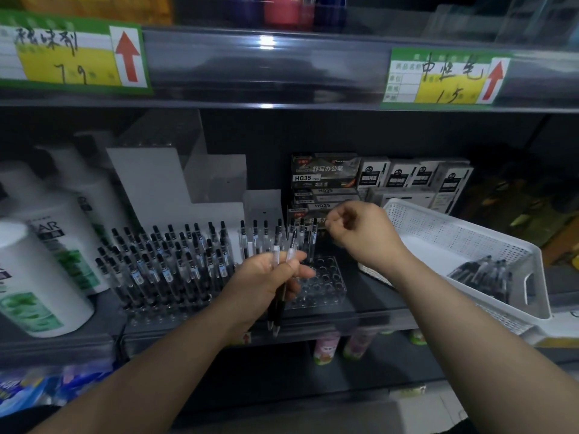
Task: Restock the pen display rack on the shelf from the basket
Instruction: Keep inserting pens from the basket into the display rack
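On the middle shelf: pen rack part-filled, both hands at the rack

At the shelf front stands the clear pen rack [329,281], its left and centre holes filled with upright black-capped pens [163,264]. The right-hand block of holes is mostly bare, with only a back row of pens standing in it.

Left hand [269,277]: fingers and thumb curled around two loose pens [283,261], held together in front of the rack, button ends up and tips pointing down past the shelf edge.

Right hand [360,233]: raised over the rack's back right corner, fingers curled in with thumb and fingertips close together beside the top of a standing pen [313,238]. Motion blur prevents confirming whether they pinch that pen or hold nothing.

White perforated basket [438,233]: sits tilted at the right end of the shelf, just beside the right forearm, with a small bundle of pens [482,274] lying in its near corner.

Behind the rack, stacked boxes marked HQ35 [324,172]. White bottles [40,277] occupy the left of the shelf. Green and yellow price labels [438,78] hang on the shelf edge above
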The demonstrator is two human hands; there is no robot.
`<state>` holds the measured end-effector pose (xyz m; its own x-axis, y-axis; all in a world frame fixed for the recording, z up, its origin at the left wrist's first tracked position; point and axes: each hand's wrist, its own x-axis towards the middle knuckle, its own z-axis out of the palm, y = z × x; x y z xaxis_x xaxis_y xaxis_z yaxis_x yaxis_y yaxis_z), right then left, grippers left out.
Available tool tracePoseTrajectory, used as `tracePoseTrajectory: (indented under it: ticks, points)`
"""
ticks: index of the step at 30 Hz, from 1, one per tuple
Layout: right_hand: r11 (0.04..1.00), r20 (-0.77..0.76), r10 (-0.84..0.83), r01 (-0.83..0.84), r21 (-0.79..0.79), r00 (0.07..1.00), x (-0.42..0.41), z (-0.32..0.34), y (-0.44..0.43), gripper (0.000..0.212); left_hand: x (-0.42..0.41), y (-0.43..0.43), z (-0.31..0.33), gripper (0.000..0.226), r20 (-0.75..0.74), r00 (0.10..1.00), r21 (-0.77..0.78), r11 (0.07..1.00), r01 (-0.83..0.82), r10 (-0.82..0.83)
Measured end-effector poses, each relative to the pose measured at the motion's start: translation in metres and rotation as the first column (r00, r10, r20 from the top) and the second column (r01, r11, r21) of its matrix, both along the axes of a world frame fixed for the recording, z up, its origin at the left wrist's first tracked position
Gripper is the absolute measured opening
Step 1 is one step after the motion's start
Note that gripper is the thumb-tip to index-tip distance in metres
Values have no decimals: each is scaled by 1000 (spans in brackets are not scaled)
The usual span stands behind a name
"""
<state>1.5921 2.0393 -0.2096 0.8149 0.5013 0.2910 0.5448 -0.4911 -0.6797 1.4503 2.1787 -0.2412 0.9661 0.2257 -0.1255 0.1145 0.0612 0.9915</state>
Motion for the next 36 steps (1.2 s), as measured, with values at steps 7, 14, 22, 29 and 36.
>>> tracePoseTrajectory:
  ticks: [7, 14, 22, 29, 36]
  points:
    - [941, -373, 338, -317, 119, 864, -16, 10, -4, 10, 8, -13, -3, 16, 26, 999, -14, 999, 32, -31]
    - [966, -382, 233, -168, 195, 894, -7, 21, -20, 15, 13, -14, -4, 22, -26, 1000, 45, 999, -16, 18]
    - [962, -229, -37, 97, 256, 973, 12, 18, -27, 16, 14, -2, -6, 26, -5, 991, 137, 981, -135, 137]
    - [996, -9, -57, 58, 73, 998, 16, 2, -16, 15, 16, -1, -3, 25, -3, 997, -11, 997, -81, 81]
    - [987, 149, 27, -3, -160, 988, 15, -10, -2, 24, 11, -2, -3, 26, 6, 996, 132, 988, -86, 86]
